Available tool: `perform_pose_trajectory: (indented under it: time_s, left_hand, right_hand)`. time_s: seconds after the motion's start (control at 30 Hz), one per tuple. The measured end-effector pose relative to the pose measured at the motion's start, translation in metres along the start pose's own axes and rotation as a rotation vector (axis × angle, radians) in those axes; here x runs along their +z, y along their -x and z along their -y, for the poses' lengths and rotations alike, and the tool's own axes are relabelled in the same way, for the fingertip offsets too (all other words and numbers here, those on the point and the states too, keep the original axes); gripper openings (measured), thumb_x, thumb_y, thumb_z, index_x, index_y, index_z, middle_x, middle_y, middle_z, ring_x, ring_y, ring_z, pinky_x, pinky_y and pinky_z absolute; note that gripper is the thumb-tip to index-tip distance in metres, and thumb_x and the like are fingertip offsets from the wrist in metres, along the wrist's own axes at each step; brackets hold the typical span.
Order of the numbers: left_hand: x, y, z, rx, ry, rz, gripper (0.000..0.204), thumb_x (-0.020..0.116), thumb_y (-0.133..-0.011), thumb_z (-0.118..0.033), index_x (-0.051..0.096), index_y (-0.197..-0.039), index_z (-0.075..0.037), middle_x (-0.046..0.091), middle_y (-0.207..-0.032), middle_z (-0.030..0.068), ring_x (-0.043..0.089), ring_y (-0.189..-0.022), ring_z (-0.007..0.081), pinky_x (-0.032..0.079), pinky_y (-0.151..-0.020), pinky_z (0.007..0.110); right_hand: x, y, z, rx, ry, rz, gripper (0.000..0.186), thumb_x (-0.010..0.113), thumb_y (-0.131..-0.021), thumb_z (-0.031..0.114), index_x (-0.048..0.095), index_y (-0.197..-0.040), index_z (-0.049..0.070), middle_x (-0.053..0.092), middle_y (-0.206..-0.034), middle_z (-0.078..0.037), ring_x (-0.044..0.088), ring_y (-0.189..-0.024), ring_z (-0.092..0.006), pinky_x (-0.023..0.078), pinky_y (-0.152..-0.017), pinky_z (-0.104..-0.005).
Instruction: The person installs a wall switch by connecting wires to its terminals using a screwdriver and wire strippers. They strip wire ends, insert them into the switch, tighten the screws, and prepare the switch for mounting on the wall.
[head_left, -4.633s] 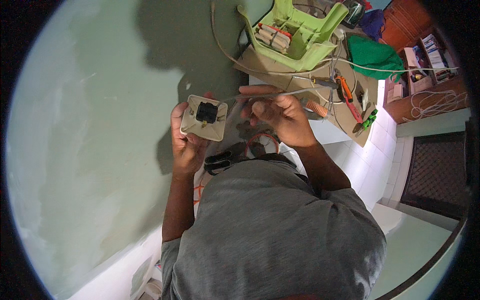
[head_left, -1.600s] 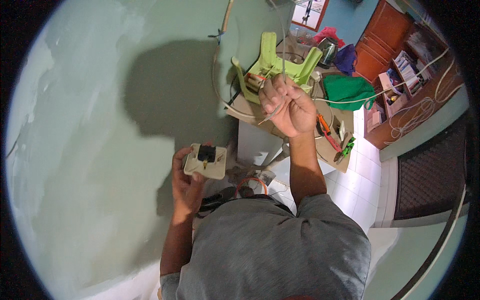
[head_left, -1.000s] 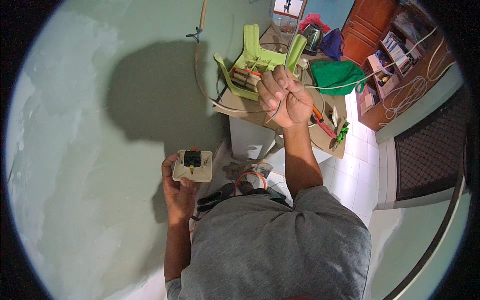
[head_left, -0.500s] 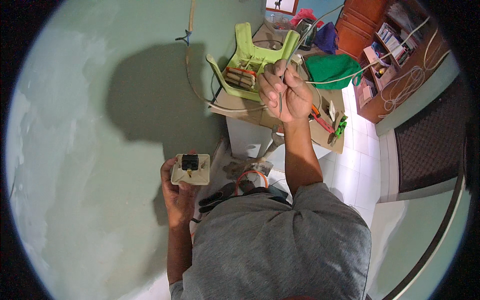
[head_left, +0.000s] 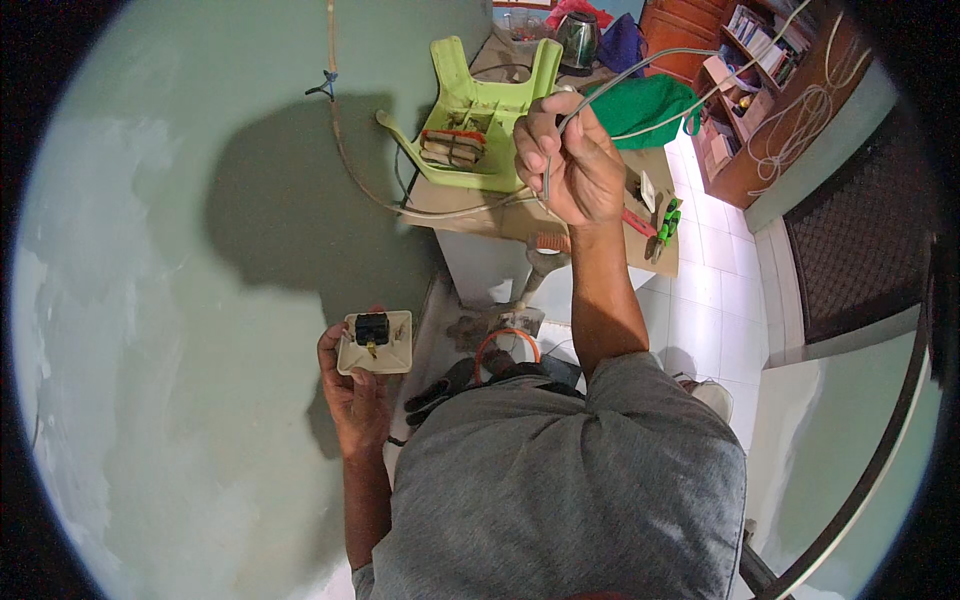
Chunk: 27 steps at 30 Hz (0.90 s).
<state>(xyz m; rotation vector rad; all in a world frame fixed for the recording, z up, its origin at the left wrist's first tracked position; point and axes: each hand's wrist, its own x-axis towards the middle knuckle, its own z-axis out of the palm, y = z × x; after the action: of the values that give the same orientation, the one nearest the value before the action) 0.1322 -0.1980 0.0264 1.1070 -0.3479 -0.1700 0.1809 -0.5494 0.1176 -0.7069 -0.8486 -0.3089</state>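
At the lower left, my left hand (head_left: 352, 398) grips a square cream electrical wall plate (head_left: 398, 350) by its edge. Its back faces up, showing a black block (head_left: 372, 327) mounted on it and a small brass-coloured terminal below the block. Higher up and to the right, my right hand (head_left: 585, 175) is closed around a thin grey cable (head_left: 645, 62), pinched between thumb and fingers. One end of the cable points down below the fingers; the rest arches away to the upper right. The hands are far apart.
Behind my right hand, a table (head_left: 480, 222) bears an upturned lime-green plastic stool (head_left: 475, 182), a green cloth bag (head_left: 655, 105) and green-handled pliers (head_left: 667, 228). A pale cable (head_left: 350, 165) hangs along the wall on the left. A bookshelf (head_left: 745, 90) stands at the far right.
The whole view has shifted, with the table now further left and higher. My right hand has moved right relative to the table, and its cable now bends in a lower arch. My left hand keeps the plate.
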Motion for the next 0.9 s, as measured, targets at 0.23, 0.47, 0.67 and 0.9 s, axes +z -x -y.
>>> perform_pose_trajectory:
  time_s: [0.23,0.47,0.67,0.9]
  left_hand:
    - [-0.002,-0.002,0.004,0.021,-0.025,0.040,0.070,0.075,-0.093,-0.046,0.040,-0.144,-0.014,0.052,-0.148,0.0247,0.054,-0.136,0.0329,0.050,-0.111,0.048]
    - [0.000,0.002,0.001,-0.009,-0.051,0.004,0.073,0.075,-0.092,-0.047,0.039,-0.145,-0.013,0.051,-0.148,0.0239,0.055,-0.135,0.0332,0.050,-0.110,0.046]
    - [-0.002,0.001,0.003,0.007,-0.076,0.022,0.068,0.068,-0.094,-0.050,0.039,-0.144,-0.012,0.051,-0.149,0.0213,0.054,-0.135,0.0339,0.052,-0.106,0.046]
    - [0.002,0.002,0.000,-0.027,-0.004,-0.020,0.069,0.073,-0.091,-0.045,0.040,-0.142,-0.012,0.052,-0.147,0.0232,0.056,-0.135,0.0322,0.057,-0.105,0.045]
  right_hand:
    - [-0.004,0.005,0.004,-0.050,0.041,0.014,0.040,0.054,-0.108,0.023,0.053,-0.145,0.007,0.056,-0.097,-0.007,0.055,-0.090,-0.0229,0.052,-0.067,-0.0327]
    - [-0.003,0.008,0.002,-0.043,0.071,-0.033,0.047,0.056,-0.107,0.025,0.049,-0.148,0.003,0.056,-0.097,-0.008,0.059,-0.092,-0.0250,0.055,-0.071,-0.0350]
    - [0.001,0.011,-0.003,0.033,0.141,-0.088,0.050,0.055,-0.107,0.028,0.047,-0.149,0.002,0.057,-0.095,-0.007,0.060,-0.091,-0.0235,0.052,-0.074,-0.0353]
    - [0.000,0.012,-0.006,0.102,0.295,-0.054,0.050,0.052,-0.109,0.030,0.047,-0.150,0.001,0.057,-0.095,-0.006,0.059,-0.094,-0.0210,0.052,-0.079,-0.0342]
